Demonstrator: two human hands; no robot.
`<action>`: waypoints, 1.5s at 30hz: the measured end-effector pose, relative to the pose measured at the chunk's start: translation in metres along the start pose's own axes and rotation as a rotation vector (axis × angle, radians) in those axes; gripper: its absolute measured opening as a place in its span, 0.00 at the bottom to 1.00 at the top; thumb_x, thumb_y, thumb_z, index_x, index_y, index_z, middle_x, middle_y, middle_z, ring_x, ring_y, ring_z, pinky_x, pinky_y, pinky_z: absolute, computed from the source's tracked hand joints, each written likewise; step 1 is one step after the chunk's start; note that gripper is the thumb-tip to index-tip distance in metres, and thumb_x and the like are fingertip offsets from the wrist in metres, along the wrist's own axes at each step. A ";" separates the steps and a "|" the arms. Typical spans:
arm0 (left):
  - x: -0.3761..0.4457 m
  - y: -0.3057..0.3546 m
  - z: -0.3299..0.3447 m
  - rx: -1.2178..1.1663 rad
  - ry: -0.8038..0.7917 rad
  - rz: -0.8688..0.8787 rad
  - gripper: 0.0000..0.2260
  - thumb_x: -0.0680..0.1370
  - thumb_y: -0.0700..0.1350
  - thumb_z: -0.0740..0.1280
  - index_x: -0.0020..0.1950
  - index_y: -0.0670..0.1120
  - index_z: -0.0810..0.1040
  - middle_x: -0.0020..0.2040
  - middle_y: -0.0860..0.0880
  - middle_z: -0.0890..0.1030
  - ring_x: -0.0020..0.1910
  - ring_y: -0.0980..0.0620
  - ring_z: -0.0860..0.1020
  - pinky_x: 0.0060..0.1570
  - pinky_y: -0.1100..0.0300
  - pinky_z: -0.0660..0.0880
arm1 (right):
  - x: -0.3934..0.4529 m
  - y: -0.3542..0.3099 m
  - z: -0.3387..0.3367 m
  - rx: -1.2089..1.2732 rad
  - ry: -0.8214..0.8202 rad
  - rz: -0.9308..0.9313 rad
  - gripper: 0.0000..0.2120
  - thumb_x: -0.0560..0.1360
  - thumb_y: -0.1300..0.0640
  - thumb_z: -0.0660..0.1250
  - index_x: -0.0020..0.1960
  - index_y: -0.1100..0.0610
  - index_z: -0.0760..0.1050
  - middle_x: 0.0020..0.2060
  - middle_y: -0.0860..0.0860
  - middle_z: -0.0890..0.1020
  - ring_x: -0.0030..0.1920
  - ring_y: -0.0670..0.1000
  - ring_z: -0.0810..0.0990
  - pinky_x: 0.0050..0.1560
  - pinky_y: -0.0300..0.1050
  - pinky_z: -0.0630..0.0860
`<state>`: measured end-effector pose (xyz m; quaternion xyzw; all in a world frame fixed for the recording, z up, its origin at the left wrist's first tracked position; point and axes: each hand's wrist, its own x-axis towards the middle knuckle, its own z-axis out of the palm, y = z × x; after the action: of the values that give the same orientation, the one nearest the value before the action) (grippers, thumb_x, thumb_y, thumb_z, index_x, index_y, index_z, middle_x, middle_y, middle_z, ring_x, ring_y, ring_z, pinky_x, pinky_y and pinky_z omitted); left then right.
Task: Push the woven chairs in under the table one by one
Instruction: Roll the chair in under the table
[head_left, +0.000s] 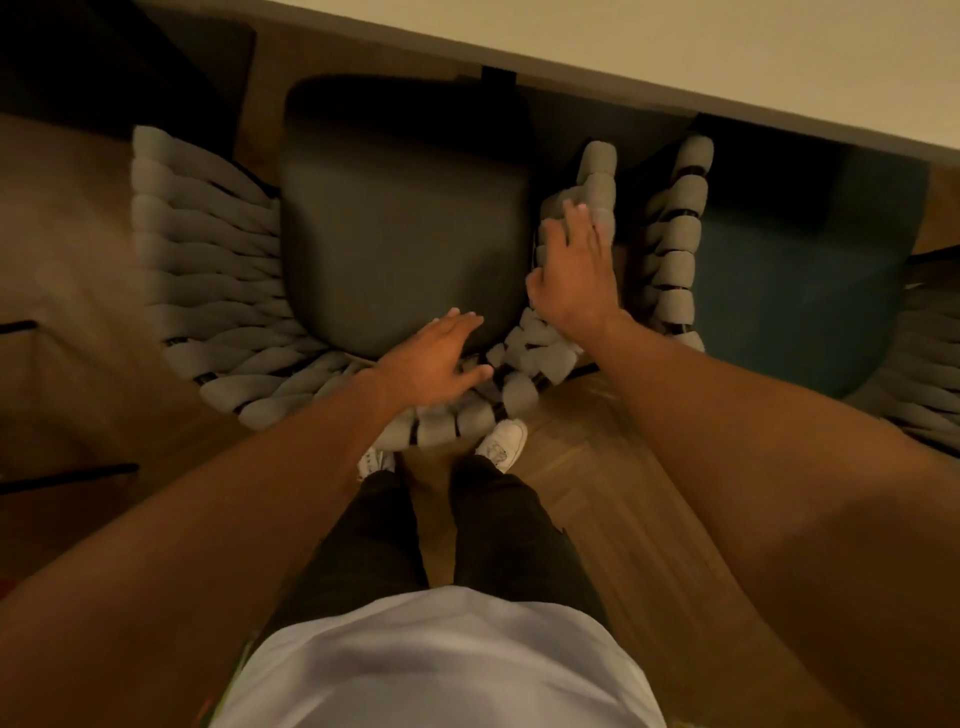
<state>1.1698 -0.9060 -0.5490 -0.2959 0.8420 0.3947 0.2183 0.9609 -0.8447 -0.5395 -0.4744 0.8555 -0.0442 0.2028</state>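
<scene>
While both arms reach forward, left hand (434, 358) lies flat, fingers straight, on woven chair (218, 291) back at 6 o'clock; right hand (574, 275) rests open on its armrest at 3. Chair seat partly under table (675, 47). No readable writing.

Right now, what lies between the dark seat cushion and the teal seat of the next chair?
In the head view, two woven armrests: this chair's, with the right hand on it, and the neighbour's, across a narrow dark gap.

Both hands, left (434, 364) and right (574, 275), reach forward, fingers straight.
</scene>
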 end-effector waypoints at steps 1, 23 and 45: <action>-0.008 -0.017 -0.008 0.023 0.051 -0.020 0.34 0.81 0.59 0.63 0.81 0.46 0.56 0.81 0.46 0.58 0.81 0.49 0.50 0.78 0.53 0.49 | -0.002 -0.013 0.002 0.013 -0.033 -0.022 0.30 0.79 0.55 0.64 0.78 0.59 0.62 0.80 0.59 0.57 0.81 0.59 0.50 0.81 0.56 0.46; -0.100 -0.280 -0.132 -0.762 0.510 -0.396 0.36 0.75 0.43 0.74 0.77 0.45 0.58 0.71 0.47 0.71 0.65 0.53 0.71 0.64 0.61 0.69 | -0.046 -0.368 0.149 0.239 -0.724 0.048 0.41 0.73 0.50 0.74 0.79 0.59 0.58 0.73 0.60 0.68 0.71 0.61 0.69 0.67 0.53 0.71; -0.016 -0.291 -0.219 -0.716 0.326 -0.378 0.42 0.75 0.36 0.71 0.81 0.50 0.49 0.71 0.43 0.70 0.66 0.43 0.72 0.61 0.48 0.76 | 0.032 -0.394 0.125 0.215 -0.552 0.211 0.27 0.78 0.55 0.68 0.72 0.61 0.64 0.67 0.61 0.72 0.65 0.64 0.74 0.63 0.58 0.75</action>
<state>1.3473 -1.2241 -0.5658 -0.5604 0.6064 0.5631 0.0344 1.3071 -1.0716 -0.5577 -0.3532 0.8031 0.0172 0.4797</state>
